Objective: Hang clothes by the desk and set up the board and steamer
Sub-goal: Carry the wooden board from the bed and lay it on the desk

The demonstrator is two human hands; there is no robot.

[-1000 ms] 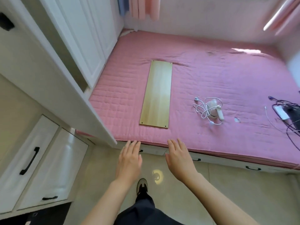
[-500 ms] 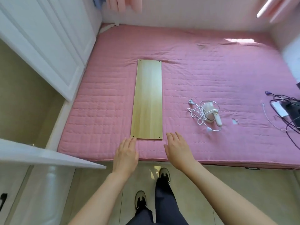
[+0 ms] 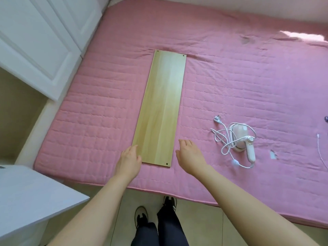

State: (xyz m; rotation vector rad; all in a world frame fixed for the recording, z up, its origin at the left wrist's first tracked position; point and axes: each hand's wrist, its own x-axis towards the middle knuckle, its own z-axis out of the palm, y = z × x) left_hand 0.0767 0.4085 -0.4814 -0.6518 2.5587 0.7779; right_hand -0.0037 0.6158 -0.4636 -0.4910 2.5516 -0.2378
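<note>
A long pale wooden board (image 3: 162, 107) lies flat on the pink quilted bed (image 3: 248, 77), its near end toward me. My left hand (image 3: 129, 161) reaches to the board's near left corner with fingers straight, at or over its edge. My right hand (image 3: 190, 154) hovers open just right of the board's near right corner, apart from it. A small white and pink handheld steamer (image 3: 243, 139) lies on the bed to the right, its white cord (image 3: 225, 137) coiled beside it.
White wardrobe doors (image 3: 44, 41) stand at the left of the bed. A white desk or cabinet top (image 3: 26, 197) juts in at lower left. Thin cables (image 3: 321, 153) lie at the bed's right edge. My feet stand on the tiled floor (image 3: 195, 219) below the mattress.
I have stepped closer to the bed. Both hands have moved forward from the mattress edge to either side of the board's near end.
</note>
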